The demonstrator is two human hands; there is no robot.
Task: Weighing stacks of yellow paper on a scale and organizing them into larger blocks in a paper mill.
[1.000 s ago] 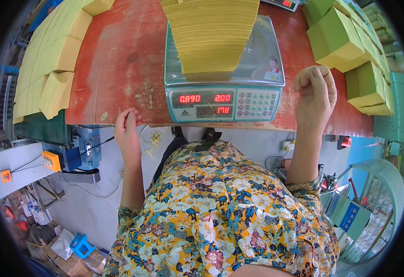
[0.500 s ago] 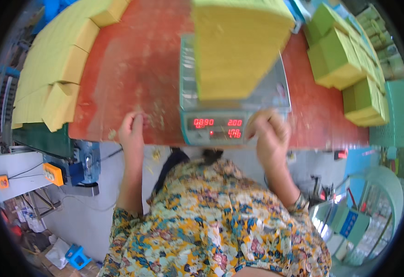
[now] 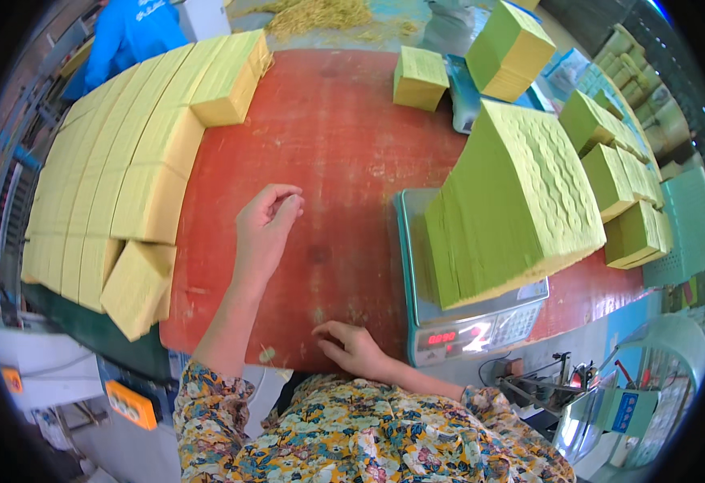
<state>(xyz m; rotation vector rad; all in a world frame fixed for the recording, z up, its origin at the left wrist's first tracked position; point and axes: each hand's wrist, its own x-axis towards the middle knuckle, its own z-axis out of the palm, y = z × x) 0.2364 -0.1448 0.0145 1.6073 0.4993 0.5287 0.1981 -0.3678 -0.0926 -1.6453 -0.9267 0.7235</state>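
Note:
My left hand (image 3: 265, 225) hovers over the red tabletop (image 3: 312, 145), left of the scale. Its fingers are loosely curled, thumb a little apart, and nothing shows in it. By the table's front edge, my right hand (image 3: 354, 348) is held low with thumb and fingers apart, likewise without anything. To its right stands a digital scale (image 3: 458, 342) with a metal pan and lit red digits. A tall stack of yellow paper (image 3: 489, 209), its top marked with a wavy pattern, rests on the pan. Neither hand touches it.
Long rows of yellow paper stacks (image 3: 119, 161) line the left, with one tilted stack (image 3: 139, 290) at their near end. Smaller stacks (image 3: 614, 177) stand at the right. Farther back are a second scale (image 3: 461, 97) bearing a stack and a person in blue (image 3: 135, 36).
The view has turned left. My right hand has moved from beside the scale's display leftward to the table edge, and my left hand has reached farther over the table. The stack stays on the scale.

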